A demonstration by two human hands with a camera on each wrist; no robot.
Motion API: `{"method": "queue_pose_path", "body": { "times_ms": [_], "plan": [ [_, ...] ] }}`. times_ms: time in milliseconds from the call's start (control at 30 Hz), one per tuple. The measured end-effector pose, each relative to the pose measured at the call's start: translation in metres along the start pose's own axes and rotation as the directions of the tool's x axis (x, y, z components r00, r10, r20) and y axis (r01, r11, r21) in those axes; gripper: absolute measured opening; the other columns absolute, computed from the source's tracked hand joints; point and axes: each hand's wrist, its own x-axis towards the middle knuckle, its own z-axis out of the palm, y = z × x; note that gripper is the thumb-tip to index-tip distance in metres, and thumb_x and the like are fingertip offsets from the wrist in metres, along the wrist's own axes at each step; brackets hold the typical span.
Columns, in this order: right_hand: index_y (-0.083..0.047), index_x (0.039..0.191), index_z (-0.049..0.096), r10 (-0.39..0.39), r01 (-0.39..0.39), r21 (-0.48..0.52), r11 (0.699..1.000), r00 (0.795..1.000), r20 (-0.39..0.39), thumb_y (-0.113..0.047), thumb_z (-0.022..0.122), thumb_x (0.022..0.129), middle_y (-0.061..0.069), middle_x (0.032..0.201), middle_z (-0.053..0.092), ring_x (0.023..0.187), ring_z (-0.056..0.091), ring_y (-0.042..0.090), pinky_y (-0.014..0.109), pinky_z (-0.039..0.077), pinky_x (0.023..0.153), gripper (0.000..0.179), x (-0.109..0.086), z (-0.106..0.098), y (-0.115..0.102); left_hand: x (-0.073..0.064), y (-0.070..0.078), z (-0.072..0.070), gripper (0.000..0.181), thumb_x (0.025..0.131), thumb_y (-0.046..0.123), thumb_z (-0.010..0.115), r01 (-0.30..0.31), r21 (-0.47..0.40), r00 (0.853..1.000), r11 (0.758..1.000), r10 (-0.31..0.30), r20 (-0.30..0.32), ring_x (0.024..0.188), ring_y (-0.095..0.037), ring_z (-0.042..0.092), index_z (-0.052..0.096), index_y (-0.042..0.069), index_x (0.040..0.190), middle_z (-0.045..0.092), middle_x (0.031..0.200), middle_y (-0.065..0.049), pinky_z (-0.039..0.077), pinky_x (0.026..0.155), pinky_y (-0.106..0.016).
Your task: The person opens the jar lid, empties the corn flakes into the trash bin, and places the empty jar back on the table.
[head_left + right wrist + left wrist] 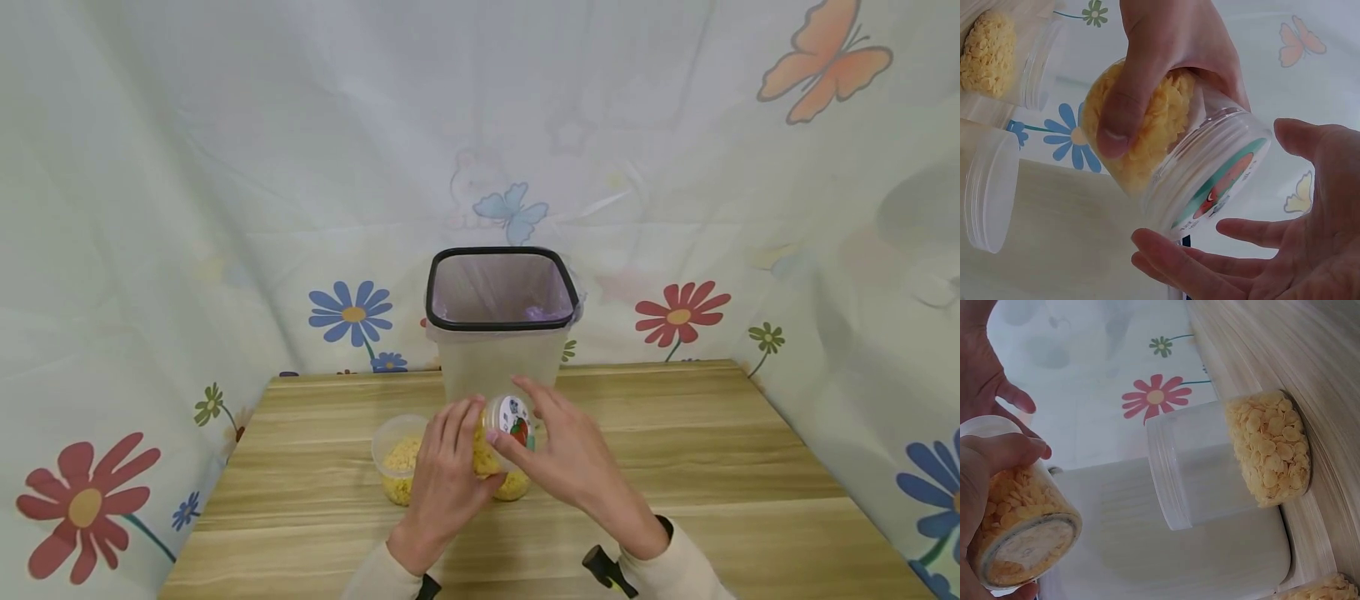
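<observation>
My left hand (447, 477) grips a clear plastic jar (1160, 119) of yellow flakes, thumb on one side and fingers round the other. The jar is tilted, and its lid (1219, 187) carries a round label with a red and green picture. Around the lid, my right hand (1297, 244) spreads its fingers, curved slightly and holding nothing. Below the hands, a second clear jar (1269, 447), part-filled with flakes and without a lid, stands on the table. Another open jar (401, 462) with flakes stands to the left.
Behind the jars stands a pale bin (501, 358) with a black rim and a thin purple liner. The wood-grain table (675, 467) runs back to a white curtain (337, 167) printed with flowers and butterflies.
</observation>
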Motion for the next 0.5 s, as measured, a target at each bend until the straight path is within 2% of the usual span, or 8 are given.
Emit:
{"method": "queue_pose_path", "body": {
  "times_ms": [267,500],
  "plan": [
    [-0.018,0.138,0.055,-0.018,0.018,0.007,1.0,1.0,0.001,-0.056,0.069,0.083,0.004,0.131,0.063,0.093,0.064,0.016,0.03,0.052,0.074,0.068,0.0017,0.0053,0.0003,-0.0002,0.0005,-0.0004,0.1,0.052,0.036,0.095,-0.002,0.015,1.0,1.0,0.001,0.008,0.119,-0.026,0.054,0.05,0.003,0.135,0.056,0.133,-0.01,0.047,0.103,-0.038],
    [-0.018,0.134,0.058,-0.088,0.088,0.016,0.996,0.996,-0.032,-0.05,0.074,0.081,0.004,0.13,0.063,0.098,0.066,0.017,0.029,0.054,0.073,0.064,0.0003,0.0058,0.0019,-0.0002,0.0001,-0.0002,0.1,0.053,0.038,0.094,-0.004,0.033,1.0,0.999,0.004,0.006,0.117,-0.026,0.054,0.05,0.003,0.135,0.057,0.13,-0.01,0.048,0.102,-0.037]
  ]
}}
